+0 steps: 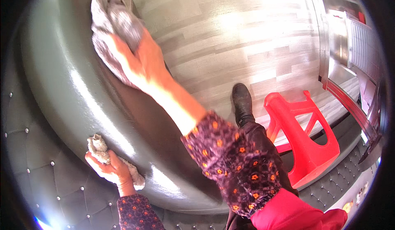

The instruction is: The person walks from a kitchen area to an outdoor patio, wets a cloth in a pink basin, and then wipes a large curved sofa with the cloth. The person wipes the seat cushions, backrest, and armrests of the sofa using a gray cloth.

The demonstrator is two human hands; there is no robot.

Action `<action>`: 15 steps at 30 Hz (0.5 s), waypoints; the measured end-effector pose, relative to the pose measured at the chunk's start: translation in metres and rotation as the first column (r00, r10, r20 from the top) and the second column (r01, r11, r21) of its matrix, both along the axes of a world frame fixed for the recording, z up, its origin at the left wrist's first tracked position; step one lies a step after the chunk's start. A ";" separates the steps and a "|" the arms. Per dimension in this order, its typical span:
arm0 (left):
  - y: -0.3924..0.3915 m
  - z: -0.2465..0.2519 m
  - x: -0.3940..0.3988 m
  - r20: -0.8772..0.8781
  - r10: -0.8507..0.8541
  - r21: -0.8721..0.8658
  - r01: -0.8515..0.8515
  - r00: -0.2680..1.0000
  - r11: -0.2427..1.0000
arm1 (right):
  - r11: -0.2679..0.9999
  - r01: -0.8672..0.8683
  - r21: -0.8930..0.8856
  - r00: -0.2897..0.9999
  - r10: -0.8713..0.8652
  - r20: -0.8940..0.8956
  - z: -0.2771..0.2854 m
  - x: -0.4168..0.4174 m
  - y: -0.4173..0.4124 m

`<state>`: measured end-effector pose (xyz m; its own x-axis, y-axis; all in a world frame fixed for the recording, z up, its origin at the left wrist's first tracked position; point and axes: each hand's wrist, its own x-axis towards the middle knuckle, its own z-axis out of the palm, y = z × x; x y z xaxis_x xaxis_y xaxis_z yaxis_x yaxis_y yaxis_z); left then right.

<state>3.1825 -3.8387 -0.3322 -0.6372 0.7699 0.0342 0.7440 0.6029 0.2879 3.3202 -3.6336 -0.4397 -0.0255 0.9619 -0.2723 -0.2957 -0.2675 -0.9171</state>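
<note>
My right hand presses a bunched grey cloth against the front edge of a dark, glossy padded bench seat. The cloth's upper end is blurred and runs close to the top of the view. Lower on the left, my left hand grips a second, light fluffy cloth. Part of that cloth trails out beneath the hand, resting at the back of the seat by the backrest. Both forearms wear dark flowered sleeves, with a red garment above the right one.
A tufted dark backrest with shiny studs curves behind the seat. A red plastic stool stands to the right, near a metal frame. One dark boot is on the wood-patterned floor.
</note>
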 end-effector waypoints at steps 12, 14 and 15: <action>-0.007 0.010 -0.015 -0.179 -0.043 -0.104 0.025 0.983 0.994 | 0.838 -0.289 -0.462 0.929 0.362 0.075 0.101 0.087 -0.273; -0.008 0.010 -0.014 -0.187 -0.055 -0.102 0.037 0.981 0.994 | 0.954 -0.232 -0.189 0.945 0.267 0.190 0.081 0.052 -0.194; -0.009 0.014 -0.016 -0.190 -0.052 -0.119 0.030 0.980 0.992 | 0.978 -0.187 -0.096 0.957 0.203 0.209 0.067 0.021 -0.149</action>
